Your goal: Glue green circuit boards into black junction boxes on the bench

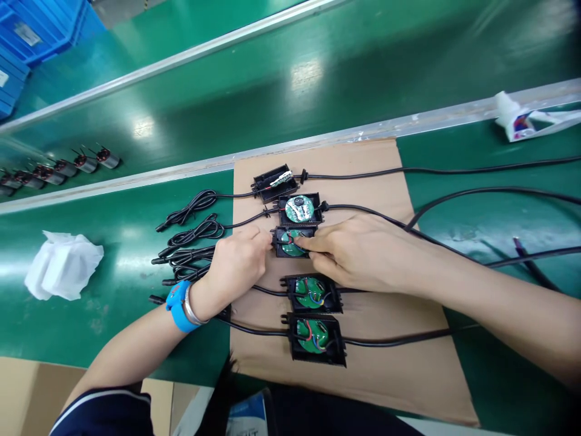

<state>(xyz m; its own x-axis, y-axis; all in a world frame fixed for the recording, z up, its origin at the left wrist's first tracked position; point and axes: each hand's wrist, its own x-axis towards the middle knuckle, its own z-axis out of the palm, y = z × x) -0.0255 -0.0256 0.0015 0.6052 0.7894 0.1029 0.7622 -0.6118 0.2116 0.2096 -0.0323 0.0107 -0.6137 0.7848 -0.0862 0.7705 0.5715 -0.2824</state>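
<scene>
A row of open black plastic boxes lies on a cardboard sheet (385, 381), each with a round green circuit board or a board on edge inside. My left hand (240, 260) is closed at the left end of the middle box (278, 248), its fingertips around the black cable there; the grip itself is mostly hidden. My right hand (354, 251) reaches in from the right, index finger stretched onto the middle circuit board (289, 249) beside its wires. Below it are two boxes with wired boards (310, 292). Above sit a box with a white-smeared board (299, 209) and a box with a tilted board (282, 178).
Coiled black cables (195, 230) lie left of the boxes; longer black cables (436, 171) run right. Crumpled white wrapping (63, 266) is at left. Several motor-like metal cylinders (84, 162) line the belt (254, 103). Blue crates (45, 30) stand far left, a white packet (521, 121) far right.
</scene>
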